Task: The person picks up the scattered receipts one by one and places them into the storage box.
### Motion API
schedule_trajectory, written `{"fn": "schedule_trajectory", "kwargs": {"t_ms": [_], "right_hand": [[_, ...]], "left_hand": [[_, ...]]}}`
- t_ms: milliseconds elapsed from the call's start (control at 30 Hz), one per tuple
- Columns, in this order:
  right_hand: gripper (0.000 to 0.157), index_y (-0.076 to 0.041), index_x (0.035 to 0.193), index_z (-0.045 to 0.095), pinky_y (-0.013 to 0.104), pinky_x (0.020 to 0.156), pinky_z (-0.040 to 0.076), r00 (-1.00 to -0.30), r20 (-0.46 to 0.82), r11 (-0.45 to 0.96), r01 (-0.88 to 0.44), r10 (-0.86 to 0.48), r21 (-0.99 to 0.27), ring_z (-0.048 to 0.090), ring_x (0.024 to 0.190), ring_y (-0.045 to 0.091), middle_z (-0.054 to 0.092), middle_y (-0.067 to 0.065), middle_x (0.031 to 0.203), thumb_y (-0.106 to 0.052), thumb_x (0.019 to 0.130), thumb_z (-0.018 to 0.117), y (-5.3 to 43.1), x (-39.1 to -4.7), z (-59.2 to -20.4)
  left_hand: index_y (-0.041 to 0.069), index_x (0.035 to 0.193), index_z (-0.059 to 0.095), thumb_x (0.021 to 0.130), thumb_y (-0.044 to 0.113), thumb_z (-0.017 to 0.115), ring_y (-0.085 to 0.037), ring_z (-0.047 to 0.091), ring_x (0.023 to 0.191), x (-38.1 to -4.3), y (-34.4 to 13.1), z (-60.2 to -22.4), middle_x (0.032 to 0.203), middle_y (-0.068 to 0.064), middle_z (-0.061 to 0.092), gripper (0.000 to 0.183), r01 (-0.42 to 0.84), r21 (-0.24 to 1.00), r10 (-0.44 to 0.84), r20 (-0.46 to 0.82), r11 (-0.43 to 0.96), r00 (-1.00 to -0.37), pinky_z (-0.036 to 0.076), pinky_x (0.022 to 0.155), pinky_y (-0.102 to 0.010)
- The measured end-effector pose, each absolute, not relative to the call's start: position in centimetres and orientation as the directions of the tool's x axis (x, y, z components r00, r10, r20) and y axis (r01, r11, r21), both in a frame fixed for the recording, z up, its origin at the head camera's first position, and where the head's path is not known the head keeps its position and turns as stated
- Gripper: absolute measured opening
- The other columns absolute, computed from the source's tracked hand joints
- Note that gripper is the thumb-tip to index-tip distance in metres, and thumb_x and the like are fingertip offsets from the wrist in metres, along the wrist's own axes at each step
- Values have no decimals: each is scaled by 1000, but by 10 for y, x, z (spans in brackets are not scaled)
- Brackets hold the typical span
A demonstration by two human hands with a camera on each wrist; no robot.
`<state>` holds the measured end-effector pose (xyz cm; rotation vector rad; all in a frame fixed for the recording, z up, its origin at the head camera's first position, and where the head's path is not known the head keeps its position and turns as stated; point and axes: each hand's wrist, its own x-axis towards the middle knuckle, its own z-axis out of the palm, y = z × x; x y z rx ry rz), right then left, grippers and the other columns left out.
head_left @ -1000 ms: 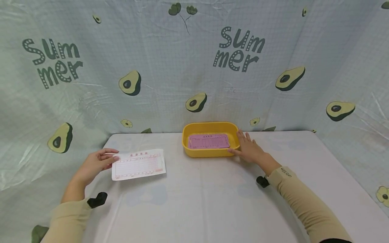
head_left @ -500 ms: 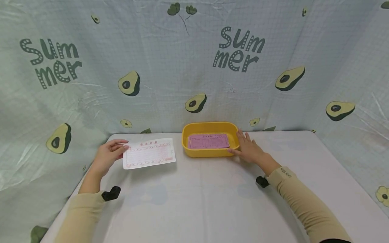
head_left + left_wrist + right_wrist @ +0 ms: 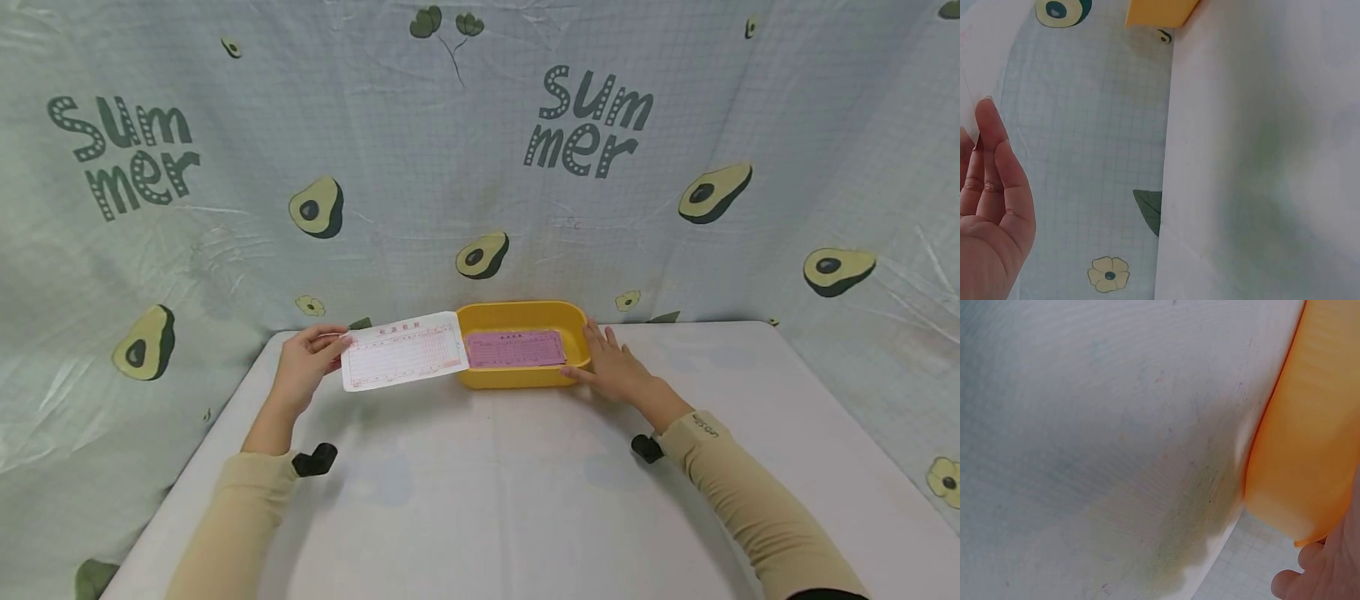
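Observation:
A white printed form sheet [image 3: 405,352] with red lines is held in the air by my left hand [image 3: 309,360], which pinches its left edge between thumb and fingers. The sheet's right end overlaps the left rim of a yellow plastic basin [image 3: 517,379] in the head view. Inside the basin lies a pink-purple printed form [image 3: 515,349]. My right hand [image 3: 617,367] rests with spread, fairly straight fingers against the basin's right end. In the right wrist view, fingertips [image 3: 1311,555] touch the basin's edge [image 3: 1300,456]. The left wrist view shows only part of the sheet [image 3: 975,69].
The basin stands at the back edge of a white-covered table [image 3: 480,492]. Behind it hangs a pale curtain [image 3: 405,167] printed with avocados and lettering. Small black devices sit at the left cuff [image 3: 315,460] and the right cuff [image 3: 647,448].
My left hand has carried the white sheet right and away from me, from the table's left side to the basin's left rim. The right hand and basin have stayed put.

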<state>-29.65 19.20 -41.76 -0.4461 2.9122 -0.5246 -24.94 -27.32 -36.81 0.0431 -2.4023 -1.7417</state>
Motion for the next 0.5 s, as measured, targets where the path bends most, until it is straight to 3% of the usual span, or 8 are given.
{"fn": "schedule_trajectory", "kwargs": {"t_ms": [500], "right_hand": [[105, 7, 161, 1, 66, 119, 7, -945, -102, 894, -254, -311, -368, -3, 153, 48, -5, 24, 169, -63, 101, 51, 192, -296, -417]], "left_hand": [[-4, 132, 60, 103, 12, 63, -13, 65, 90, -274, -216, -375, 118, -20, 68, 33, 60, 958, -106, 93, 281, -990, 56, 77, -18]]}}
